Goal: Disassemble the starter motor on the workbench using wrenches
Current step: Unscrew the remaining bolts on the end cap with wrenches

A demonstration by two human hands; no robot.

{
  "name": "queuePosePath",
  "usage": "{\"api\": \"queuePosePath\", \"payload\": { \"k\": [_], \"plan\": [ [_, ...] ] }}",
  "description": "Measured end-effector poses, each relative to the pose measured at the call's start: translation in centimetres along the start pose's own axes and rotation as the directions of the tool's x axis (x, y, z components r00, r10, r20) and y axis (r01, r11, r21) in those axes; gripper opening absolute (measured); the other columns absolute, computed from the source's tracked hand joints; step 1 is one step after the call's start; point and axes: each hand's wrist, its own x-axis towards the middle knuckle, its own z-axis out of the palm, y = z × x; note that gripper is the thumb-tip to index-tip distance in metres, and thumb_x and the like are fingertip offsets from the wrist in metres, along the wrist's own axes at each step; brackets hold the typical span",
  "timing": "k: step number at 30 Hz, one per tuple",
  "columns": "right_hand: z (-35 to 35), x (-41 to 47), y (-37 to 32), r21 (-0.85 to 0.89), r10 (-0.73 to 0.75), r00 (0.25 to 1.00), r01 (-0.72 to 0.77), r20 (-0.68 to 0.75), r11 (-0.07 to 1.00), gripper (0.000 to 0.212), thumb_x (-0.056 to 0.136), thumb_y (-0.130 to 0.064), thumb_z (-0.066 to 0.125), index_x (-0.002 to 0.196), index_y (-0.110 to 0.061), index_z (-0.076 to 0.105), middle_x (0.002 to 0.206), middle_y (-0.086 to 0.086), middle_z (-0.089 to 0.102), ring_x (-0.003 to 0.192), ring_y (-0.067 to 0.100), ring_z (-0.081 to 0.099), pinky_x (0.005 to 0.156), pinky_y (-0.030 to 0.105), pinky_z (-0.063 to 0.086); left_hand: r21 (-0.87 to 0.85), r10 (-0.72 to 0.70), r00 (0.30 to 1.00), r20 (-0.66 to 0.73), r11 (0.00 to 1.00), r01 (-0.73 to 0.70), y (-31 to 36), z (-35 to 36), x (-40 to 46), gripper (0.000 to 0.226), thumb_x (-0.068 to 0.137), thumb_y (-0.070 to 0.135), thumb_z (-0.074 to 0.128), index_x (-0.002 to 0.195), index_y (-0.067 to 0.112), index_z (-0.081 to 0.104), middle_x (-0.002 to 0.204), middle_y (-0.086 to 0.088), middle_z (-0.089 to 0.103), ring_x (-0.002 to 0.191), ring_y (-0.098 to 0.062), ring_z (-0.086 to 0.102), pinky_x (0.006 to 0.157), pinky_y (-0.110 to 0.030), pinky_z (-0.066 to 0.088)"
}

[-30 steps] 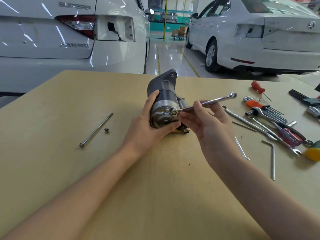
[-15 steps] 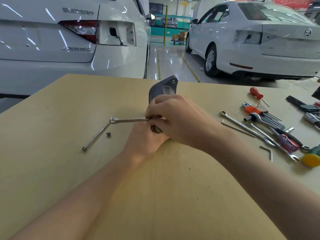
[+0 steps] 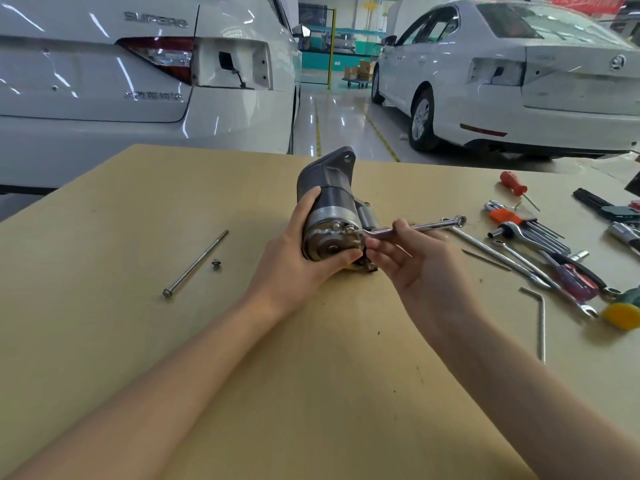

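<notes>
a long bolt (image 3: 195, 263) lies loose on the left part of the wooden workbench (image 3: 104, 341), angled from lower left to upper right, with a small screw (image 3: 216, 264) just beside it on its right. near the middle of the bench the left hand (image 3: 298, 261) grips the starter motor (image 3: 330, 216), thumb under the shiny end cap and fingers curled over the far side of the dark body; the motor lies on its side, end cap facing the camera, mounting flange pointing away toward the cars. the right hand (image 3: 412, 261) pinches the shaft of a slim chrome wrench (image 3: 415, 228) between thumb and fingertips, palm turned up, the other fingers loosely spread. one end of the wrench meets a bolt head on the end cap's right edge, and the ring end sticks out to the right above the bench. further right, well apart from the motor, lie more wrenches (image 3: 512, 258), a set of hex keys in an orange holder (image 3: 519, 223), a red-handled screwdriver (image 3: 514, 184), a single bent hex key (image 3: 540, 320) and a yellow-faced mallet (image 3: 621, 315) at the edge. two white cars (image 3: 138, 91) stand behind the bench.
</notes>
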Motion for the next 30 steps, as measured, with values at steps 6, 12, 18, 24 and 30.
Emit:
{"api": "queuePosePath", "payload": {
  "k": [6,12,18,24,30],
  "plan": [
    [0.2,0.1,0.3,0.035,0.001,1.0,0.0,-0.024,0.999,0.008,0.096,-0.002,0.049,0.104,-0.001,0.049,0.077,0.017,0.066,0.076,0.029,0.071,0.068,0.03,0.058,-0.008,-0.003,1.0,-0.005,1.0,0.003,-0.1,0.0,0.1,0.095,0.066,0.046,0.083,0.145,0.043,0.03,0.102,0.033,0.056,0.091,0.02,0.057,0.075,0.002,0.039],
    [0.1,0.0,0.5,0.121,0.087,0.996,-0.083,-0.034,0.989,0.009,0.096,-0.001,0.048,0.088,0.0,0.054,0.081,0.019,0.066,0.078,0.026,0.072,0.064,0.026,0.057,-0.007,-0.005,1.0,-0.007,1.0,0.005,0.1,0.0,0.0,0.098,0.061,0.057,0.079,0.145,0.043,0.031,0.101,0.03,0.057,0.092,0.02,0.056,0.075,0.003,0.039],
    [0.1,-0.1,1.0,0.181,0.115,0.992,-0.104,-0.05,0.978,0.009,0.095,0.0,0.05,0.088,0.002,0.056,0.078,0.016,0.07,0.077,0.023,0.073,0.063,0.024,0.057,-0.012,-0.01,1.0,-0.001,1.0,0.01,0.4,-0.1,0.0,0.103,0.054,0.066,0.071,0.145,0.042,0.03,0.108,0.016,0.06,0.092,0.011,0.06,0.079,-0.001,0.042],
    [1.1,0.2,-0.4,-0.39,-0.255,0.966,0.254,0.049,0.885,0.009,0.094,-0.004,0.055,0.086,-0.007,0.058,0.071,0.007,0.069,0.069,0.021,0.071,0.064,0.026,0.057,-0.042,-0.026,1.0,0.015,0.999,0.027,-0.2,0.0,-0.1,0.095,0.066,0.044,0.084,0.144,0.047,0.03,0.105,0.026,0.063,0.094,0.012,0.061,0.08,-0.002,0.043],
    [5.4,2.3,-2.7,-0.791,-0.186,0.775,0.612,0.603,-0.016,0.013,0.088,-0.015,0.063,0.097,-0.017,0.071,0.074,-0.004,0.063,0.069,0.014,0.055,0.067,0.026,0.045,0.0,-0.033,0.999,0.007,0.999,0.033,-0.3,0.0,0.0,0.082,0.065,0.044,0.082,0.135,0.042,0.041,0.088,0.035,0.063,0.085,0.022,0.057,0.072,0.004,0.037]
  ]
}}
